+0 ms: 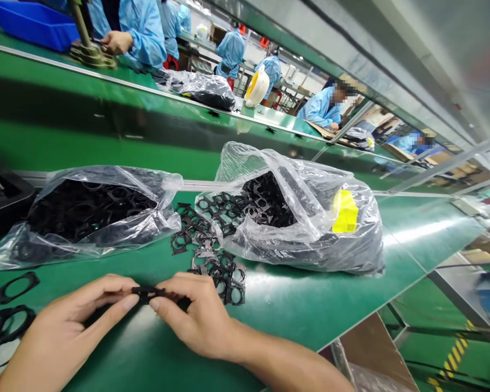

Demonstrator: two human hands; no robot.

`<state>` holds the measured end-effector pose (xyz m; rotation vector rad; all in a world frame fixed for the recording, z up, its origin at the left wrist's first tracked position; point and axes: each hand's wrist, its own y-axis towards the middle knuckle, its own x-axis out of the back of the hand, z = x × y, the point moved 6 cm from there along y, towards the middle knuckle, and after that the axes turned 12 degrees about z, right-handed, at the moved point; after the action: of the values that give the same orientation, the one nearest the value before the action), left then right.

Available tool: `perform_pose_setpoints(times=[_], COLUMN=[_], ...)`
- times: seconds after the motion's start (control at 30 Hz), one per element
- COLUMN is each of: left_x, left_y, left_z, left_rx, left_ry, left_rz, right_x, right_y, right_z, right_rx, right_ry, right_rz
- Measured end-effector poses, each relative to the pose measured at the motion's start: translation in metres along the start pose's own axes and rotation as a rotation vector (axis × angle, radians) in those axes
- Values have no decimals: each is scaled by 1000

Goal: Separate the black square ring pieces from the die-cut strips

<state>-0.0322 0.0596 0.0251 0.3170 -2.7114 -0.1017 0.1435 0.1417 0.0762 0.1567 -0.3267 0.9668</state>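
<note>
Between my two hands is a small black plastic part [147, 292], seen nearly edge-on. My left hand [71, 326] pinches its left end with thumb and fingers, and my right hand [202, 316] pinches its right end. Just beyond my right hand lies a heap of loose black plastic frames with round holes [206, 253]. They spill from the mouth of a clear plastic bag [265, 239] with a yellow label. More black pieces fill another clear bag [163, 218] beyond my left hand. Larger black ring-shaped frames [16, 287] lie beside my left wrist.
A green worktable [286, 321] runs under everything, its edge slanting up to the right. At far left stands a dark bin [8, 212]. Across the green conveyor [118, 130], people in blue smocks [145, 32] work near a blue tray [36, 24] and another bag [204, 90].
</note>
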Motion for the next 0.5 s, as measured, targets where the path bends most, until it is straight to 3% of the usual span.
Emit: perform_pose_setpoints(times=[0.13,0.27,0.5], left_x=[-4,-3,-2], left_y=[12,24,27], left_z=[-18,-31,-27], left_rx=[56,49,83], left_ry=[-14,-88,-262], left_rz=[158,200,200], right_x=[1,-2,0], right_y=[4,13,22], right_z=[-2,-12,-21], right_rx=[-45,-137,-171], right_ry=[34,197,330], right_rz=[0,36,53])
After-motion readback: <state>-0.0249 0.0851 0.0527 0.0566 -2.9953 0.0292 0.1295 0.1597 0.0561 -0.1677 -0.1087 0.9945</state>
